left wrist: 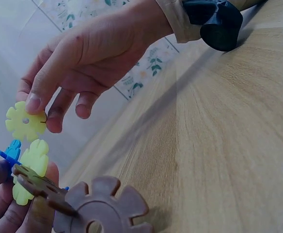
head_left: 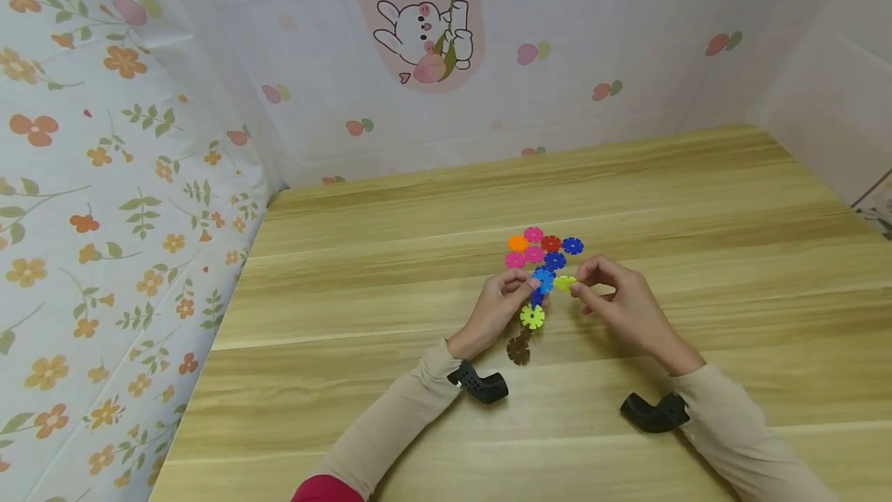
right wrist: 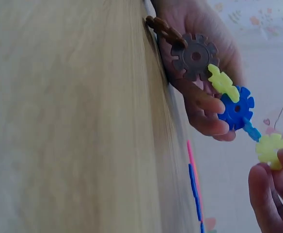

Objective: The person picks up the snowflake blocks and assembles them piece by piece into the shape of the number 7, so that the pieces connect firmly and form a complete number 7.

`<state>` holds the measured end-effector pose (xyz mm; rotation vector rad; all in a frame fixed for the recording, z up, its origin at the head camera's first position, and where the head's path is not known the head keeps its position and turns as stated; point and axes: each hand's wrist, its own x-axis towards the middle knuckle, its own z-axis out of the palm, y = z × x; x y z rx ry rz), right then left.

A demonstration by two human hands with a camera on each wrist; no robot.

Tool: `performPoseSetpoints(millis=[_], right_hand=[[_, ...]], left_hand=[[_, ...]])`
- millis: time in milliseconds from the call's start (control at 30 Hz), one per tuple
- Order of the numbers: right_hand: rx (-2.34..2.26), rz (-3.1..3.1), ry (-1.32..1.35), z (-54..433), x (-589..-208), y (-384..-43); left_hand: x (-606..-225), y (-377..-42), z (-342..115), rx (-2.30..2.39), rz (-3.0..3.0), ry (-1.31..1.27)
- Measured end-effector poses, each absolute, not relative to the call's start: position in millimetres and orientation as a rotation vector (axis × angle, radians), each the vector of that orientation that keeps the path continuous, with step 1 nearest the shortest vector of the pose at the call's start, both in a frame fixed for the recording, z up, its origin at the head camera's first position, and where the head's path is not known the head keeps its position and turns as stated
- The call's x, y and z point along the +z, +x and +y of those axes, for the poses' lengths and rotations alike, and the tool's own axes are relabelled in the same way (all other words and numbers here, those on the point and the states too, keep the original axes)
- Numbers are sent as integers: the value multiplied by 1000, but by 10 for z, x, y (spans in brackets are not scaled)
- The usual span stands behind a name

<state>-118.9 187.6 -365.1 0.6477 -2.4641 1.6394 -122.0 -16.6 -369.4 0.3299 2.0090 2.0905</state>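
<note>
In the head view, my left hand (head_left: 493, 307) grips a chain of notched plastic snowflake discs. The chain has two brown discs (right wrist: 196, 57), a yellow-green disc (head_left: 533, 317), a dark blue disc (right wrist: 237, 108) and a light blue disc (head_left: 542, 280), slotted together at angles. My right hand (head_left: 622, 302) pinches another yellow disc (left wrist: 26, 121) between thumb and finger. That disc is at the light blue one's edge; whether their slots engage I cannot tell. The brown end of the chain points toward the wearer.
Several loose discs lie flat just beyond the hands: pink (head_left: 533, 254), orange (head_left: 518, 243), red (head_left: 550, 243) and dark blue (head_left: 573, 245). A black mount sits on each wrist. Patterned cloth (head_left: 313, 60) hangs behind and left of the wooden table (head_left: 348, 269).
</note>
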Motion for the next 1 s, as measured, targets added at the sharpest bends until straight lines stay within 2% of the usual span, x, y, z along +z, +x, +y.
performPoseSetpoints(millis=[267,500,1000], right_hand=[[1468,-2428,663,1833,-3670,-1170],[1296,-2429,727,1830,-3678,-1178],[1056,-2347,825,1799,-3714,-1190]], left_hand=[[-3791,-1259,-158,2114,2018,314],[-3685,-1220,-162,2084,2053,307],[-3725,-1242,-157,2143,1912,375]])
